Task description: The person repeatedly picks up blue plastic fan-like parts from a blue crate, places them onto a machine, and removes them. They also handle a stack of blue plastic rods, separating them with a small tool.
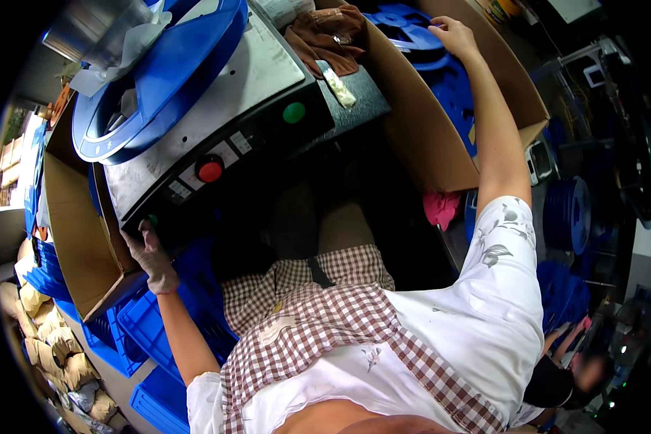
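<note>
My left hand (153, 262), in a pale glove, is at the left end of the machine's dark front panel. Its fingers are apart and empty, with a fingertip touching or close to a small green button (150, 220). My bare right hand (456, 37) reaches far into a cardboard box (430, 123). Its curled fingers are at the edge of a blue plastic disc (405, 32) with openings; the exact grip is small and partly hidden. A large blue spoked plastic ring (195, 79) lies on the machine's metal top (257, 69), beneath a metal cylinder (101, 32).
The panel carries a red button (210, 170) and a green button (294, 112). A brown cloth (329, 36) lies on the machine's right. Another cardboard box (79, 224), blue crates (163, 398) and stacked blue discs (568, 215) stand around. Another person (557, 387) is at lower right.
</note>
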`<action>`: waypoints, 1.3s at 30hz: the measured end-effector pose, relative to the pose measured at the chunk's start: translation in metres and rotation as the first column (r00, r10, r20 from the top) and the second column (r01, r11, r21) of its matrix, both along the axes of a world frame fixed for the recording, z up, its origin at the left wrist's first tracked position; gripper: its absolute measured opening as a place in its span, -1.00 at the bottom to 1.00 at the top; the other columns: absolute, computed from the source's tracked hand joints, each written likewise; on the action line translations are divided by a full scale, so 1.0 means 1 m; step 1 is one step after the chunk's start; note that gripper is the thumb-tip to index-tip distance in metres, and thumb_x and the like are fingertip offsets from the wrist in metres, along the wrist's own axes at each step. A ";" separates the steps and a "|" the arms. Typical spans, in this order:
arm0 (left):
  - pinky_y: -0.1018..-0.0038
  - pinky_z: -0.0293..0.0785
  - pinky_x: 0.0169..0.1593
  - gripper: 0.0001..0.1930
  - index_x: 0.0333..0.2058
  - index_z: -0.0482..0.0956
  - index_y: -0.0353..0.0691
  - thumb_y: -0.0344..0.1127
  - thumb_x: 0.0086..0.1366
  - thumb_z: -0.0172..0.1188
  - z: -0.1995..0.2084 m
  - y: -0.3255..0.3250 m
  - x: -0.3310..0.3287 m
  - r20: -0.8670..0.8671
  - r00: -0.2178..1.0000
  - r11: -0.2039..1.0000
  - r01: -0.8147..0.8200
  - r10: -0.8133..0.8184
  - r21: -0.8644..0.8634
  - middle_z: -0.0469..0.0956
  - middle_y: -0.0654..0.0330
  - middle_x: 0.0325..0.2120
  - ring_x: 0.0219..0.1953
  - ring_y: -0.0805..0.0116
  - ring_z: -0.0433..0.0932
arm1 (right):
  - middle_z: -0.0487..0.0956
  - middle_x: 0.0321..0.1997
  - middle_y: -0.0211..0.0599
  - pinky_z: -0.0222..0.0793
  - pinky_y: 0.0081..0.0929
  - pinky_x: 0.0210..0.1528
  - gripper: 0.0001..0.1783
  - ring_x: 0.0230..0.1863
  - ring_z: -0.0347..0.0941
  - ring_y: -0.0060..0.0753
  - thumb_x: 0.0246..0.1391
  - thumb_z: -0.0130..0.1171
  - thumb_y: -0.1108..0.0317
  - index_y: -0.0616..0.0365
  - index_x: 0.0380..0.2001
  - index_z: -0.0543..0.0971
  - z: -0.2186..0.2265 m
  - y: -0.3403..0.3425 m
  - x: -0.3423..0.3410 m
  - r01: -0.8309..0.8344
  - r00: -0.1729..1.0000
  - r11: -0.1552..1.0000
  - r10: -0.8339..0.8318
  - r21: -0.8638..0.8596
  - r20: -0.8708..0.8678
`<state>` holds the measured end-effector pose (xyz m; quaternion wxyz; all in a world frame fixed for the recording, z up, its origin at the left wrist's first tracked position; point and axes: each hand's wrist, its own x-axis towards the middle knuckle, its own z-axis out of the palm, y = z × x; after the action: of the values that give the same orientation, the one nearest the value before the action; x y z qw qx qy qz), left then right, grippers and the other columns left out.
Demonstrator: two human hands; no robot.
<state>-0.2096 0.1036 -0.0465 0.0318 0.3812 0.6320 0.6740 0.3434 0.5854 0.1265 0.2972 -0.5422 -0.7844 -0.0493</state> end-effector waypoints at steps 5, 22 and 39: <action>0.43 0.14 0.23 -0.34 0.32 0.07 -0.30 -0.27 0.33 0.13 0.020 -0.006 0.020 -0.182 0.981 0.998 -0.060 0.063 0.024 0.27 0.13 0.18 0.11 0.31 0.29 | 0.49 0.12 -0.01 0.32 -0.13 0.19 -0.36 0.16 0.39 0.04 -0.04 0.21 -0.02 0.00 0.12 0.48 0.006 0.012 0.015 0.241 0.958 0.971 -0.236 -0.011 0.160; 0.49 0.21 0.15 -0.37 0.31 0.13 -0.27 -0.06 0.39 0.01 -0.037 -0.036 -0.020 0.012 1.000 0.999 0.005 -0.005 -0.040 0.33 0.11 0.11 0.02 0.35 0.34 | 0.25 0.31 0.16 0.08 -0.19 0.35 0.02 0.34 0.15 0.09 -0.12 0.20 -0.28 0.15 0.30 0.24 -0.002 0.006 0.042 0.332 0.917 0.905 -0.244 -0.267 0.315; 0.19 0.28 0.26 -0.29 0.15 0.37 -0.26 0.04 0.12 0.30 0.175 -0.044 0.067 -0.889 0.457 1.000 -0.011 0.030 0.029 0.43 -0.01 0.09 0.21 0.01 0.34 | 0.11 0.40 0.11 -0.15 -0.08 0.41 0.17 0.43 -0.02 0.07 -0.13 0.02 -0.51 0.03 0.39 0.04 0.021 -0.020 0.098 0.494 0.778 0.858 -0.363 -0.142 0.513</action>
<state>-0.1423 0.0595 0.1287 -0.3138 0.6692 0.5541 0.3829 0.4412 0.5652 0.1479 0.0031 -0.7144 -0.6858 -0.1388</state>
